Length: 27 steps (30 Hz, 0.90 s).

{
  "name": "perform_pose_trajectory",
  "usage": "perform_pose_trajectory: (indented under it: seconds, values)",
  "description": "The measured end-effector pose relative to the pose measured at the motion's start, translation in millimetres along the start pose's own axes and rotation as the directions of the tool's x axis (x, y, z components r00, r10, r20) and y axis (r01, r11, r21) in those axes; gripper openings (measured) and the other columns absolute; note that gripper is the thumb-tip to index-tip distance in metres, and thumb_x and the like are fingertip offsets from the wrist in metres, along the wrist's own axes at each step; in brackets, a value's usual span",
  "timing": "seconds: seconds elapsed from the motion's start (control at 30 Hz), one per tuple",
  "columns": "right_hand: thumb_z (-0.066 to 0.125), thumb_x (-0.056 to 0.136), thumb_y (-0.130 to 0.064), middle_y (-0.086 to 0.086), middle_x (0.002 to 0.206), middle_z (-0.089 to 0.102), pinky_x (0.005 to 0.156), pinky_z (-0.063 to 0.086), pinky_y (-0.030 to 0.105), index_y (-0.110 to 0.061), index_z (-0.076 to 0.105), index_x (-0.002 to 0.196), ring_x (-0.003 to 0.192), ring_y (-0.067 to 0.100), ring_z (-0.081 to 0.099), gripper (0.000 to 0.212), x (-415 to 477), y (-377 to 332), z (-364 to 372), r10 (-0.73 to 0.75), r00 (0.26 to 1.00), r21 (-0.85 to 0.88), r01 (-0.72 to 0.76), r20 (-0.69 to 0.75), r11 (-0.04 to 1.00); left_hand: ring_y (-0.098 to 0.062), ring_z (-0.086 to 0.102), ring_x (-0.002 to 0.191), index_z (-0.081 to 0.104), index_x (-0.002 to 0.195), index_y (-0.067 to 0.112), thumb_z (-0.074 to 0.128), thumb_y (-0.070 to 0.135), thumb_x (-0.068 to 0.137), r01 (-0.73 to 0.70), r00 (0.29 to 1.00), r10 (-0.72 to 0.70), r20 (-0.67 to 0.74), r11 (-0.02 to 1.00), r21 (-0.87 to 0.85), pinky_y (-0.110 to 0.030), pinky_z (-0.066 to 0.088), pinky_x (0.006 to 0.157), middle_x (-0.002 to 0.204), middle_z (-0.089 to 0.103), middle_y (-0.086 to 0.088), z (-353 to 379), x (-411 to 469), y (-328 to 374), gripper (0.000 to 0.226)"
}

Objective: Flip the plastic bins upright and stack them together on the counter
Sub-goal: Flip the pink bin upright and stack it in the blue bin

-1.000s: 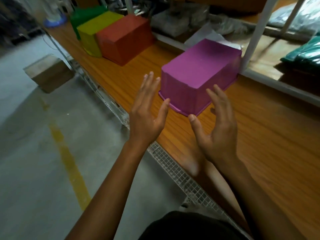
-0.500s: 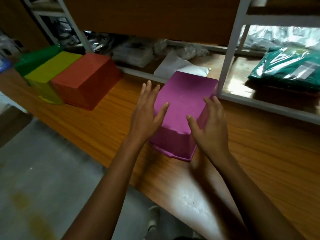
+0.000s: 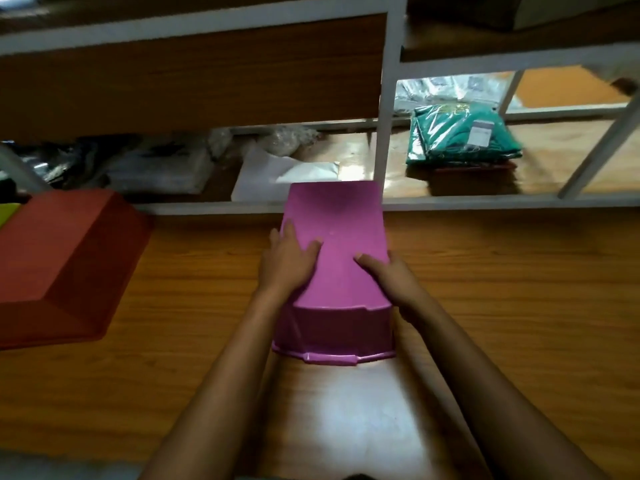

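A purple plastic bin (image 3: 337,271) lies upside down on the wooden counter (image 3: 502,306), in the middle of the view, its rim on the wood. My left hand (image 3: 287,261) clasps its left side, thumb on the bottom face. My right hand (image 3: 391,278) clasps its right side the same way. A red bin (image 3: 62,265) lies upside down at the left. A sliver of a yellow bin (image 3: 7,213) shows at the far left edge.
A white-framed shelf (image 3: 386,133) runs along the back of the counter, right behind the purple bin. It holds a green bagged garment (image 3: 460,140), white packets (image 3: 298,174) and dark bagged items (image 3: 104,161). Bare wood lies to the right of the purple bin.
Both hands went from hovering before the purple bin to gripping its sides. The view swung forward and closer, so the floor and the green bin left the frame.
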State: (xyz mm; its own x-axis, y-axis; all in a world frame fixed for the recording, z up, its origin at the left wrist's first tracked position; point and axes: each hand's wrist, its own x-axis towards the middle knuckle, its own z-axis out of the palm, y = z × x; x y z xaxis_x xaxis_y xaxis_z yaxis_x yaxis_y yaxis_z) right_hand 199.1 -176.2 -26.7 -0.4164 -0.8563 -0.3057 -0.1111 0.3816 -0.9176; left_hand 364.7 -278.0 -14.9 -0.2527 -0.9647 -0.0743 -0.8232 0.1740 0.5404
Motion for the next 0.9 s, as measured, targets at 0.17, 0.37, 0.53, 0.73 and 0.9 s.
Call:
perform_pose_trajectory:
  seconds: [0.17, 0.37, 0.53, 0.73, 0.9]
  values:
    - [0.068, 0.09, -0.027, 0.008, 0.103, 0.072, 0.074, 0.059, 0.03, -0.024, 0.059, 0.105, 0.087, 0.02, 0.071, 0.018, -7.4, -13.7, 1.8, 0.013, 0.999, 0.087, -0.016, 0.04, 0.996, -0.037, 0.047, 0.131, 0.028, 0.153, 0.019, 0.051, 0.049, 0.096, -0.017, 1.0, 0.015, -0.015, 0.992, -0.129, -0.042, 0.041, 0.103, 0.149, 0.04, -0.016, -5.7, 1.7, 1.8, 0.068]
    - [0.052, 0.074, -0.074, 0.008, 0.121, 0.067, 0.094, 0.052, 0.046, -0.019, 0.052, 0.131, 0.105, 0.029, 0.066, 0.08, -29.4, -72.2, -1.0, -0.065, 0.991, -0.289, 0.03, -0.114, 0.957, -0.025, 0.053, 0.127, 0.04, 0.148, 0.021, 0.054, 0.051, 0.094, 0.02, 0.999, -0.002, 0.033, 0.82, -0.572, -0.047, 0.046, 0.105, 0.145, 0.05, -0.003, -6.2, 5.7, -7.6, 0.063]
    - [0.03, 0.101, -0.044, 0.012, 0.136, 0.058, 0.099, 0.043, 0.048, -0.022, 0.053, 0.132, 0.121, 0.035, 0.053, 0.044, -51.0, -113.1, 4.1, -0.392, 0.919, -0.782, 0.214, -0.042, 0.586, -0.022, 0.06, 0.114, 0.045, 0.142, 0.024, 0.049, 0.056, 0.095, 0.182, 0.983, -0.103, 0.151, 0.603, -0.777, -0.044, 0.053, 0.095, 0.133, 0.058, -0.003, 11.1, -1.5, -25.6, 0.056]
    - [0.029, 0.081, -0.083, 0.012, 0.165, 0.007, 0.113, 0.018, 0.065, -0.03, 0.01, 0.155, 0.15, 0.038, 0.014, 0.093, -40.7, -103.3, 26.1, -0.238, 0.971, -0.904, 0.101, -0.002, 0.416, -0.021, 0.067, 0.092, 0.065, 0.112, 0.013, 0.042, 0.036, 0.104, 0.035, 0.996, -0.09, -0.023, 0.588, -0.808, -0.033, 0.051, 0.075, 0.107, 0.07, -0.009, -8.6, -2.2, -39.5, 0.033]
    - [0.06, 0.077, -0.068, 0.009, 0.149, 0.048, 0.102, 0.047, 0.046, -0.018, 0.018, 0.152, 0.127, 0.031, 0.054, 0.099, -26.7, -102.0, 49.2, -0.217, 0.976, -0.615, 0.175, 0.006, 0.769, -0.029, 0.06, 0.12, 0.057, 0.133, 0.016, 0.062, 0.046, 0.089, 0.086, 0.996, -0.025, 0.083, 0.343, -0.936, -0.046, 0.05, 0.101, 0.135, 0.06, -0.011, -57.5, 7.3, -23.3, 0.053]
